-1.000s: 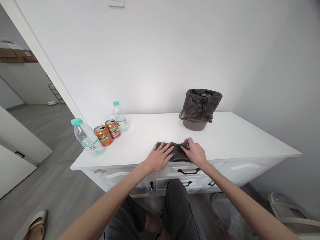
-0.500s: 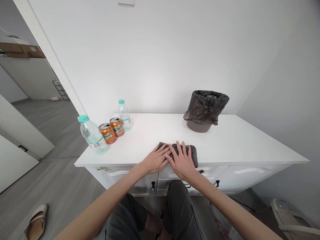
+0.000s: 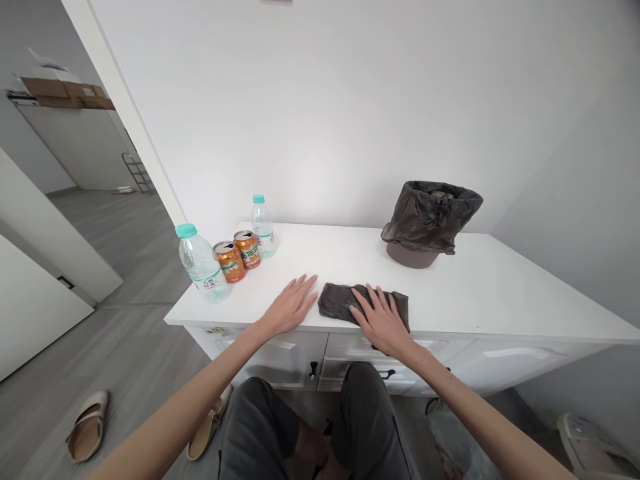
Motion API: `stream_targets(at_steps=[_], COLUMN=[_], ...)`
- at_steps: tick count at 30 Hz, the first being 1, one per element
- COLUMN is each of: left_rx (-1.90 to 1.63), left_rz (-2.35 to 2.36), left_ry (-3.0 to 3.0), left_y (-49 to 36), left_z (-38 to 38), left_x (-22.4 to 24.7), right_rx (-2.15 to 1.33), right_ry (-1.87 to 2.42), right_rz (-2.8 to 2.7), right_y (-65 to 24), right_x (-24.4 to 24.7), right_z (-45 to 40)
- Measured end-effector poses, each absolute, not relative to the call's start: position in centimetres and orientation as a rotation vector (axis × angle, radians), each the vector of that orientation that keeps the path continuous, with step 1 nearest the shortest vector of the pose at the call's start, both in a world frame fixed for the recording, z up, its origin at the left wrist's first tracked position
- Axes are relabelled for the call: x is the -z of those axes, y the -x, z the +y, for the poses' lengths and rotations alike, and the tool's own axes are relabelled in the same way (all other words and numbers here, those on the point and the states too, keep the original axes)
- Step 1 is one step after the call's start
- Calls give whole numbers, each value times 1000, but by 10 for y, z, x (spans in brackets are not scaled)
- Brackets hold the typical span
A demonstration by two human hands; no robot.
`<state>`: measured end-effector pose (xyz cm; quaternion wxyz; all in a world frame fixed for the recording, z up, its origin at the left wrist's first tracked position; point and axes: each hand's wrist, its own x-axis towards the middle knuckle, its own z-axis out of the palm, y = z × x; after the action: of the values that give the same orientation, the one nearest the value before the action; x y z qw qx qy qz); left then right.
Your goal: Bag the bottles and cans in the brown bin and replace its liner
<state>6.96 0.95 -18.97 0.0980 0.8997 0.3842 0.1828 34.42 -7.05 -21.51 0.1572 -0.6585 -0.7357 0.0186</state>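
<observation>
A white cabinet top (image 3: 530, 293) meets a pale wall (image 3: 325, 113). From the left, two clear bottles (image 3: 204, 267) stand with two orange cans (image 3: 231, 263) between them. The left hand (image 3: 290, 308) is palm down, fingers straight. Just beside it, one folded black bag (image 3: 337, 301) lies by the front edge, under the right hand's (image 3: 384, 327) spread fingers. One bin (image 3: 413, 257) stands behind, farther right.

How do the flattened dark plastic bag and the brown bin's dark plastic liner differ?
The flattened dark plastic bag lies under the bare right hand; no hand touches the dark plastic liner. The bag is flat; the liner drapes open-mouthed over the round brown bin. Both are dark, wrinkled plastic.
</observation>
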Motion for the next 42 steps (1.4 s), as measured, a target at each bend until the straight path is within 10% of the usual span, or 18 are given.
stream_targets(at_steps=[27,42], left_rx=[-592,-815], left_rz=[1363,1379], left_ry=[-2657,-2603], left_y=[-74,-76], left_z=[9,-2], left_x=[193,182], right_rx=[22,-50], right_ry=[1928,2395], right_rz=[-2186,-1470], right_y=[-625,-557], right_x=[244,247], right_z=[-44,-49])
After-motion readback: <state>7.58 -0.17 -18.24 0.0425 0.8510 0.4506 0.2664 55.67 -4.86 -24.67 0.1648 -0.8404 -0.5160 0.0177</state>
